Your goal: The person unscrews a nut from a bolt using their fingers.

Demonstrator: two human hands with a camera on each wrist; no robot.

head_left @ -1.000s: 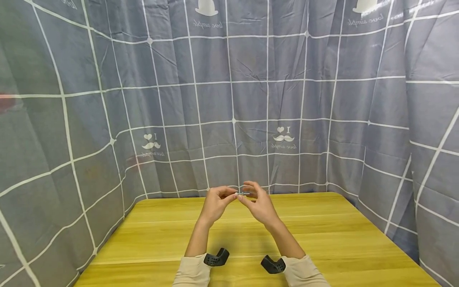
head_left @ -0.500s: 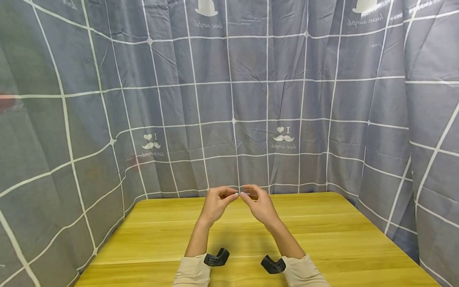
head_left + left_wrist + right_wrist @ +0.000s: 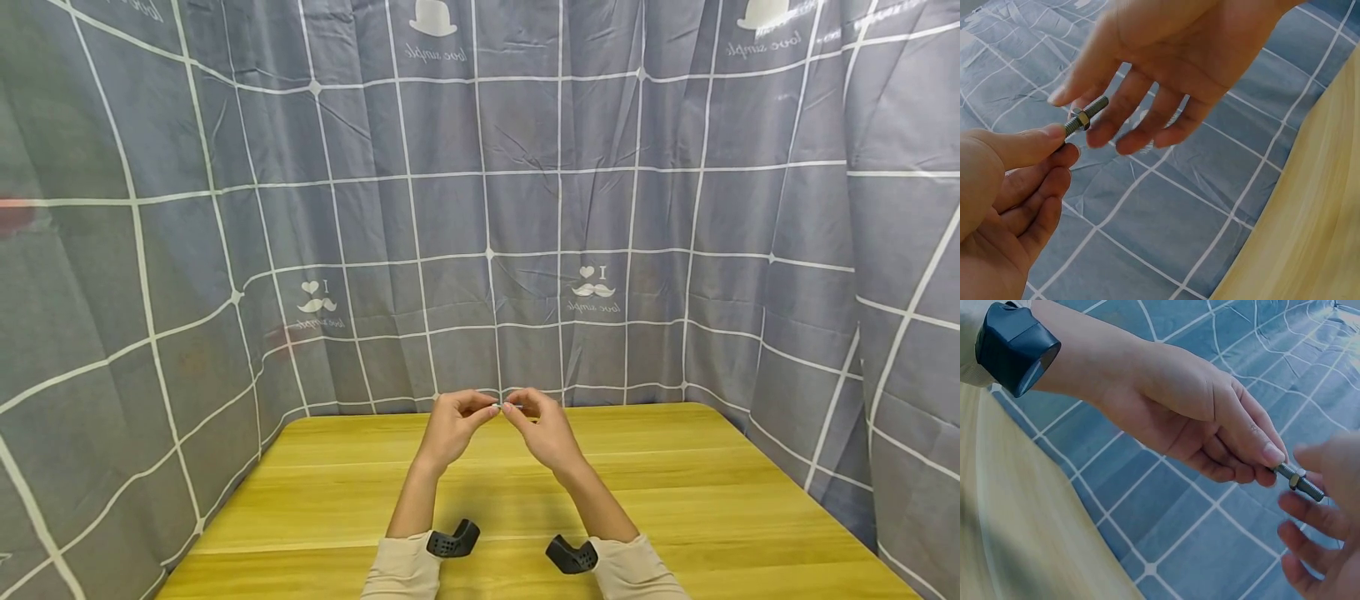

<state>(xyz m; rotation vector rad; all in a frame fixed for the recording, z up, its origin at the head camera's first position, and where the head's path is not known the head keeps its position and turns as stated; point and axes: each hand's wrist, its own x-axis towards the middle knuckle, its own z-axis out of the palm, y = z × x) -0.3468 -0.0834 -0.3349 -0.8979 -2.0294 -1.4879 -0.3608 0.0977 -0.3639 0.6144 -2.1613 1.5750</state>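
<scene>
A threaded metal bolt point(image 3: 1098, 106) carries a hex nut point(image 3: 1080, 117) partway along its shaft. My left hand point(image 3: 450, 429) pinches one end of the bolt between thumb and forefinger, its other fingers curled beneath. Facing it, my right hand point(image 3: 546, 429) surrounds the nut and the free end. In the left wrist view, the right thumb point(image 3: 1060, 95) and forefinger stand a little apart from the nut, fingers loosely bent. The right wrist view has this right hand point(image 3: 1329, 519) blurred beside the nut. The bolt end inside the left grip is hidden.
Below the hands lies a yellow wood-grain table point(image 3: 337, 500). A grey curtain with white grid lines point(image 3: 525, 208) hangs around its back and sides. Black camera mounts point(image 3: 453, 539) sit at both sleeve cuffs.
My right forefinger has come down and the right thumb has shifted slightly rightward along the bolt, bringing the hand into a narrower shape. The left hand keeps its pinch, almost still.
</scene>
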